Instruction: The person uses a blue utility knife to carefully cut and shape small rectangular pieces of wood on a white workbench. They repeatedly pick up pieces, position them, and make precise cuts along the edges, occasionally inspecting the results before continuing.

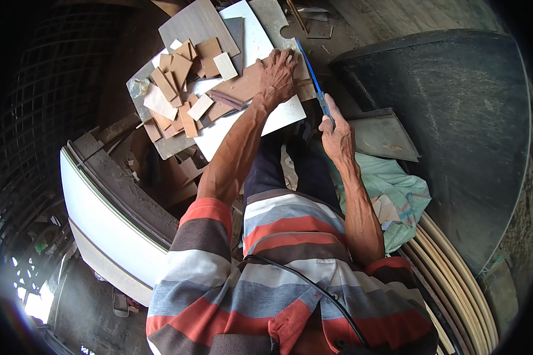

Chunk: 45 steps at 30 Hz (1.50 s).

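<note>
Looks partway: wood pieces piled, brown board apparently unfinished under left hand (grip unclear), right hand's grip closed round blue saw.

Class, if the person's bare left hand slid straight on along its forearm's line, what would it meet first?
Probably the long, thin, blue saw-like tool held in the bare right hand, just ahead of the left hand; their relative heights are unclear.

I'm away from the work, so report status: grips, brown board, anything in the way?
Left grip resting on brown board. Right grip closed round blue saw. Blade contact unclear. Loose offcuts crowd board's left end.
</note>
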### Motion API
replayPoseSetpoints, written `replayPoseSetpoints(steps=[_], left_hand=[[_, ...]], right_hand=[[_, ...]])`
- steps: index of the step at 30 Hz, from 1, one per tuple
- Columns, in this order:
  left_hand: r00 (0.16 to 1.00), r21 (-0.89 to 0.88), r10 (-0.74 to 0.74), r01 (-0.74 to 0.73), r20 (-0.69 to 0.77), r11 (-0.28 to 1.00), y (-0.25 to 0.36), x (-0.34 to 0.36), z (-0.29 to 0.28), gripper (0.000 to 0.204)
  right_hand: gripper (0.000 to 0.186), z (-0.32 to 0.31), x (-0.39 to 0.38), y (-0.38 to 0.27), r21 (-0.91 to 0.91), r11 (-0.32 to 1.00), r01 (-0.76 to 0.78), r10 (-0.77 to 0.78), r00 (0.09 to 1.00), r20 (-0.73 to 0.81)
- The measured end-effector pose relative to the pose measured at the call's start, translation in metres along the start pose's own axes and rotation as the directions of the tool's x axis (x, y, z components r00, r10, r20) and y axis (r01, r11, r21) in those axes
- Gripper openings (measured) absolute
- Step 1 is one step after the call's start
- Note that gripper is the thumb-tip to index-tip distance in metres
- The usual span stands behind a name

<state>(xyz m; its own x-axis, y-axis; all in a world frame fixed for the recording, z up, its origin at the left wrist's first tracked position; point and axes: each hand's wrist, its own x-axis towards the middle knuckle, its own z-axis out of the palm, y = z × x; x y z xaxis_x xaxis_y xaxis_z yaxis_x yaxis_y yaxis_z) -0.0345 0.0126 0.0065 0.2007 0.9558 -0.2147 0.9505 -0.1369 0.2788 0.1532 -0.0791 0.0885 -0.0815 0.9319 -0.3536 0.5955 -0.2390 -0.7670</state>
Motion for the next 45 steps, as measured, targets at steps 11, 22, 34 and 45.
replayPoseSetpoints(steps=[11,22,34,45], left_hand=[[0.996,0.005,-0.021,0.021,0.085,1.0,0.002,0.007,-0.012,0.065],[0.998,0.008,0.011,-0.012,0.065,1.0,0.0,0.006,-0.011,0.066],[0.999,0.023,0.033,-0.034,0.04,0.999,-0.001,0.003,-0.008,0.067],[0.999,-0.025,0.038,-0.038,-0.019,0.999,-0.002,0.0,-0.003,0.068]], right_hand=[[0.052,0.005,-0.004,-0.003,0.014,0.999,-0.03,0.031,0.999,-0.026],[0.052,0.005,-0.005,-0.005,-0.058,0.998,0.01,-0.012,0.999,-0.041],[0.05,0.008,0.009,-0.013,-0.106,0.994,-0.036,0.033,0.999,-0.027],[0.053,0.017,0.021,-0.015,-0.169,0.986,0.0,-0.009,0.999,-0.054]])
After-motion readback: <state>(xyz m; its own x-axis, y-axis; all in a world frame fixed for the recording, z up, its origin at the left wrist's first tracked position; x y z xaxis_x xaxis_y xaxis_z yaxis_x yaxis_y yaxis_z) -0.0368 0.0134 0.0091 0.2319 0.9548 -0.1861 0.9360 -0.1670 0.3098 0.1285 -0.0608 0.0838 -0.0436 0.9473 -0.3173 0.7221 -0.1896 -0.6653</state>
